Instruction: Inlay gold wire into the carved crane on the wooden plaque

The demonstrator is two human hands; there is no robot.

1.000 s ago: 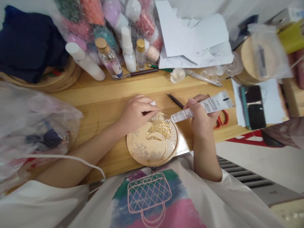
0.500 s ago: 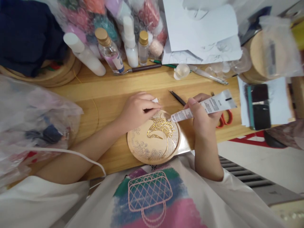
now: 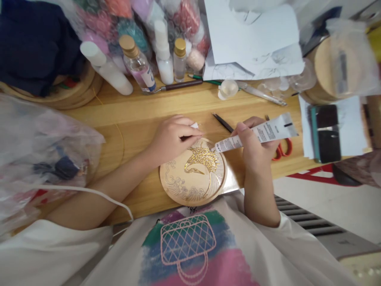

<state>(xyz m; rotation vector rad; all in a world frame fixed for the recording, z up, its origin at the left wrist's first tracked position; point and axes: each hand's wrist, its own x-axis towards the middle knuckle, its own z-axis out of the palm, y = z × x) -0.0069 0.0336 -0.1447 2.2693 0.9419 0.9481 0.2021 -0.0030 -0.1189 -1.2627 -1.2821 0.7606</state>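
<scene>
In front of me lies a round wooden board (image 3: 175, 174) with a crane drawn on it, partly traced in shiny gold wire or line; grey outlines of waves run along its left and lower side. My right hand (image 3: 257, 145) is closed round a white squeeze tube (image 3: 276, 129), tilted with its nozzle down at the crane's wing near the board's upper right. My left hand (image 3: 174, 137) rests at the board's upper left edge, fingers bent together. A small white piece (image 3: 194, 125), perhaps a cap, pokes out between them; most of it is hidden.
Black tweezers (image 3: 222, 121) and red-handled scissors (image 3: 281, 151) lie near my right hand. Behind are bottles (image 3: 141, 71), a dark-handled tool (image 3: 181, 85) and papers (image 3: 253, 39). A phone (image 3: 327, 133) lies at right, a plastic bag (image 3: 68, 135) at left. A white cable (image 3: 98, 192) crosses my left forearm.
Hardly anything differs. The tube and my right hand have shifted very slightly right; the nozzle stays over the wing. My left hand keeps its place.
</scene>
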